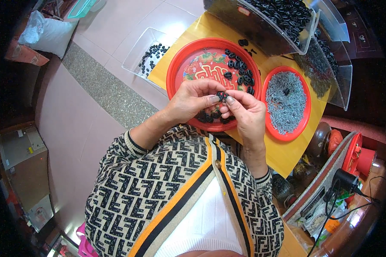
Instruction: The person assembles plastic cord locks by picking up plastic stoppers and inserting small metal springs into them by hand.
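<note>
Over a round red tray (170,70), my left hand (193,100) and my right hand (248,113) meet, both closed in a pinch. Between their thumbs and fingertips is a small black ring-shaped part (222,96), partly covered by the fingers. Several similar black parts (241,68) lie along the tray's right side, and more sit near its lower rim below my hands. To the right, a red oval tray (305,122) holds a heap of small grey-blue pin-like pieces (283,111) with one dark piece on top.
A yellow tabletop (298,147) carries both trays. Clear bins (283,36) full of black parts stand at the far right. Left of the table is a clear box (133,55) with small black pieces. A black adapter (346,180) with cables lies at lower right.
</note>
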